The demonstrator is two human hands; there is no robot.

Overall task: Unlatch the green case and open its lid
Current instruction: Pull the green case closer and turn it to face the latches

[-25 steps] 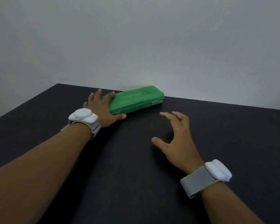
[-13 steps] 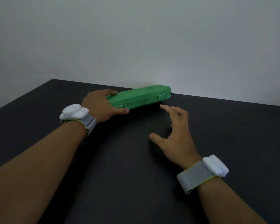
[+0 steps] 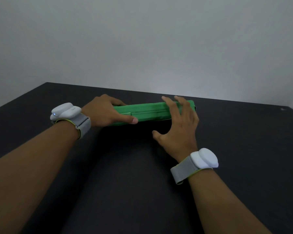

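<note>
A long, flat green case (image 3: pixel 149 111) lies on the black table (image 3: pixel 125 174), its front edge toward me and its lid down. My left hand (image 3: pixel 107 112) grips the case's left end, fingers over the top and thumb along the front edge beside a small latch (image 3: pixel 125 113). My right hand (image 3: pixel 179 122) reaches over the right part of the case with fingers spread on its top and the thumb held apart in front. That hand hides any latch on the right side.
A plain grey wall (image 3: pixel 142 44) rises just behind the table's far edge, close behind the case. Both wrists carry grey bands with white sensor pods. A small pale speck (image 3: pixel 282 109) lies at the far right of the table.
The case has turned so its long side faces me and sits nearer the middle. My right hand moved forward from the bare table onto the case's right part. My left hand kept its hold.
</note>
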